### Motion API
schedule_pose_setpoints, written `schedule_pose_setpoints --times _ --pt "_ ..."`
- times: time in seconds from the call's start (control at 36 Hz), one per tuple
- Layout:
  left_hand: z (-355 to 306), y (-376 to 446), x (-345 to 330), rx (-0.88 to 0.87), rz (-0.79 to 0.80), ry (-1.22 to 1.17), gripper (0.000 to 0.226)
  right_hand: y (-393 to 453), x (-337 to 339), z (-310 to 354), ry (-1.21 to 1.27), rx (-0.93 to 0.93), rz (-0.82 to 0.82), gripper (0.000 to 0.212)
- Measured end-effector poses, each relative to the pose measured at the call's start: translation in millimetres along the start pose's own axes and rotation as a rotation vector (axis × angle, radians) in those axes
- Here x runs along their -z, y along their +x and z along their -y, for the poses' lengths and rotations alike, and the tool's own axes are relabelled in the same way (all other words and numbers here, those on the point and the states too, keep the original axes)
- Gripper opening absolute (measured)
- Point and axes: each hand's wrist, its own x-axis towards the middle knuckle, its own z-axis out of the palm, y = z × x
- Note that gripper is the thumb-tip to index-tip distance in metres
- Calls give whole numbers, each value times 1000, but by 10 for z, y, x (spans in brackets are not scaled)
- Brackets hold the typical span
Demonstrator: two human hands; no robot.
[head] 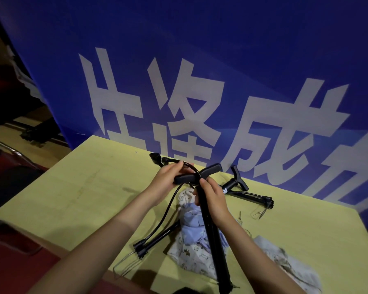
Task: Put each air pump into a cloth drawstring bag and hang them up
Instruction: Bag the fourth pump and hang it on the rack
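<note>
From where I watch through the head camera, the left hand (168, 181) sits to the left of centre, its grip curled round the left end of a black T-shaped pump handle (197, 174), with a thin black rubber hose (170, 205) looping over the handle and trailing down and left towards the foot of a second pump lying on the worktop.

Just right of it, the right hand (212, 203) has its grip clamped round the long black metal air pump barrel (214, 240), directly below the handle. The barrel's long axis runs from the handle, held up and away from me, down towards me, so the pump's lower end points at the near edge of the yellow-green worktop (83, 187).

Beneath the right hand and the barrel lies a crumpled pale blue and cream printed cloth drawstring bag (191, 225). I cannot tell where its mouth is.

Further right, a third black air pump (242, 189) rests flat on the worktop, well apart from both hands.

I judge the lower end nearest the cloth should enter first, guided by the right hand.
</note>
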Motion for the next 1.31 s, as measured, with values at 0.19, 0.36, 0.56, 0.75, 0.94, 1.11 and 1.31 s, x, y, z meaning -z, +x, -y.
schedule_pose_setpoints --times 0.19,0.36,0.56,0.75,0.94,1.11,1.31 --pt "123 -48 7 1 0 -30 24 46 84 33 150 -28 -58 27" --pt "161 -1 -20 -27 8 -55 25 68 122 5 261 -67 -55 35" --pt "197 59 -76 -25 40 -67 29 73 172 -11 249 -49 -128 26" --pt "317 142 -241 87 28 36 29 98 301 40 86 54 -265 26" --pt "795 47 -537 360 243 206 38 215 769 133 267 31 -533 38" --pt "1020 -105 -936 518 506 369 59 108 1284 147 403 55 -719 31" --pt "1187 -8 -1365 488 465 436 53 -204 1827 46 362 -42 -567 22"
